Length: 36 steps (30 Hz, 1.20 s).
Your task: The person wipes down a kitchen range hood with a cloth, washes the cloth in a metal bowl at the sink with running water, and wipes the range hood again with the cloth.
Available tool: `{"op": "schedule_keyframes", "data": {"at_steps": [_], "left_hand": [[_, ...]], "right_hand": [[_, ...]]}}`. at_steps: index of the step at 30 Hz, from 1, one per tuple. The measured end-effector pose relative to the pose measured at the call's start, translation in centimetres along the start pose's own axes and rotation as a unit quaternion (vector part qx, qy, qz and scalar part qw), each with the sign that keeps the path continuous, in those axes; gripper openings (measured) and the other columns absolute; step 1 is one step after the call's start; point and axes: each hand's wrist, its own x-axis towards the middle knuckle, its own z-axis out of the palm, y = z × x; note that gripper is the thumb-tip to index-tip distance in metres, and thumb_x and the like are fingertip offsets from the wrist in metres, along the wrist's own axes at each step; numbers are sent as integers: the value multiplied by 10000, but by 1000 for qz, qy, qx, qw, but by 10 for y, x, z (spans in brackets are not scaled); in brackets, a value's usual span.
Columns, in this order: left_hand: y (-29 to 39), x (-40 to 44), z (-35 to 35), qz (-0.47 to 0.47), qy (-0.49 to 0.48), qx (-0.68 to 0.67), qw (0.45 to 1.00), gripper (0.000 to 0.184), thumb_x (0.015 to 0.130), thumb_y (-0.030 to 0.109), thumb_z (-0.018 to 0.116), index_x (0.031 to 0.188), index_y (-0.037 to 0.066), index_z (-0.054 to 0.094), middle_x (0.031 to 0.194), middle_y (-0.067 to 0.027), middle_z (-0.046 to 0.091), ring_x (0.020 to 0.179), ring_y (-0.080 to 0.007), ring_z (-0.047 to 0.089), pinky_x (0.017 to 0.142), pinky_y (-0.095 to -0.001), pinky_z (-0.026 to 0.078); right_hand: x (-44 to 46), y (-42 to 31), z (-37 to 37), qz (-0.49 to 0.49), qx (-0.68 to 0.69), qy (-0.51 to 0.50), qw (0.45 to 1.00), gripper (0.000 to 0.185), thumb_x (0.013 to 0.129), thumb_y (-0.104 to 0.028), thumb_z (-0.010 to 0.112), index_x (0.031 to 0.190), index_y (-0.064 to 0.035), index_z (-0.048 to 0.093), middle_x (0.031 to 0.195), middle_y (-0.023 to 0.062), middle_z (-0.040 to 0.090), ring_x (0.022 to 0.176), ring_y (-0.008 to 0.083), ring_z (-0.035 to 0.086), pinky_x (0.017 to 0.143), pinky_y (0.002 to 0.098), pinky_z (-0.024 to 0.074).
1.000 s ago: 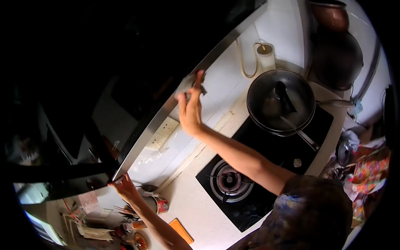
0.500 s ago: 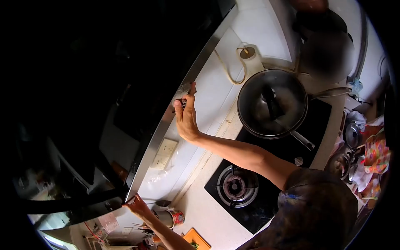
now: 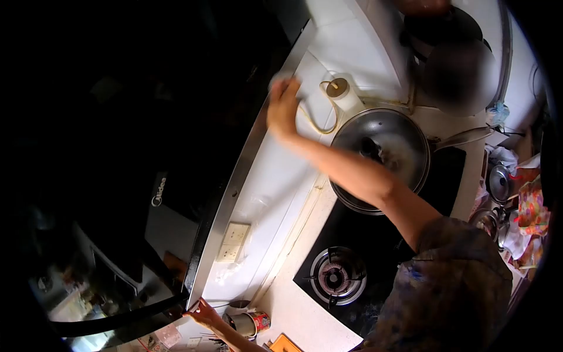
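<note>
My right hand (image 3: 284, 111) is raised against the metal edge strip (image 3: 241, 170) of the black range hood (image 3: 117, 146). Blurred by motion, its fingers close round a greyish scouring pad (image 3: 282, 78) pressed on the strip. Far down at the strip's lower corner, my left hand (image 3: 204, 315) grips the hood's edge between thumb and fingers. Beneath my right forearm sits a large wok (image 3: 404, 126) on the black gas stove (image 3: 352, 234), with a dark object inside. The forearm hides part of the wok.
A bare gas burner (image 3: 335, 278) lies beside the wok. Wall sockets (image 3: 234, 242) and a white corded container (image 3: 346, 97) are behind the stove. A metal can (image 3: 246, 324) and an orange board (image 3: 284, 344) stand near my left arm. Pot lids (image 3: 499, 182) and bags are at right.
My right hand has slid along the metal strip, up and to the right, carrying the pad. My left hand stays at the hood's corner. The whole view has shifted slightly.
</note>
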Motion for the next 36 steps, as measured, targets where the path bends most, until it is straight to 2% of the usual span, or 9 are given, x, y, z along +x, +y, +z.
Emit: {"op": "schedule_keyframes", "data": {"at_steps": [3,5,7,11,15,19,27,31,36], "left_hand": [[4,-3,2,-9,5,34,999,522,774,479,592,1022,19,594,1015,-164,615,919,-279,602,778,-368,538],[4,2,-9,-5,-16,47,999,500,773,470,600,1004,27,602,1012,-155,618,926,-273,601,779,-366,538],[4,1,-9,-13,-20,43,999,480,771,462,608,990,35,607,1010,-150,619,924,-268,602,779,-368,538],[4,2,-11,-15,-9,30,999,426,769,441,622,956,59,618,1008,-136,622,917,-254,603,787,-372,535],[2,-3,0,-27,10,2,1000,423,757,448,634,950,72,618,999,-136,624,899,-246,601,795,-360,529],[2,-1,-7,4,-2,31,1000,461,752,460,630,966,53,613,1007,-151,619,925,-258,593,824,-371,514],[5,16,-26,-51,18,-30,998,613,759,486,603,1129,2,537,1135,-184,561,1032,-309,546,900,-402,468],[4,11,-23,-37,-56,-11,998,588,763,469,607,1109,-3,553,1121,-178,572,1035,-301,548,918,-407,456],[3,-2,5,-27,-43,-32,998,552,761,460,612,1058,-5,583,1064,-169,601,987,-285,575,908,-408,466]], "right_hand": [[-49,-10,-19,-36,20,-134,990,335,929,-109,394,1192,58,269,901,103,413,834,198,438,784,327,388],[-17,-7,-14,91,-12,-126,988,556,934,-143,402,1319,121,100,904,121,407,834,232,438,829,324,380],[47,28,-2,55,-97,-39,993,435,934,-265,385,1193,75,304,1022,210,494,944,360,494,802,429,387],[181,31,-10,128,-89,13,988,339,920,-322,415,1068,-19,378,986,208,555,935,363,531,794,412,416],[134,18,-6,103,-84,42,990,357,921,-303,401,1070,16,338,998,268,547,925,412,531,802,448,400],[36,3,-20,85,-43,-83,992,245,923,-220,429,1007,-1,357,904,189,523,866,307,535,760,385,420],[218,41,-14,212,-62,58,974,440,815,-282,547,1087,49,449,1089,246,552,988,363,546,831,412,439],[165,30,-10,337,35,115,934,477,776,-322,600,1099,24,540,1063,166,579,950,246,543,740,404,452],[-1,35,-9,505,147,-21,850,474,922,-422,341,1233,-77,436,1167,76,521,1016,211,514,879,378,432]]}}
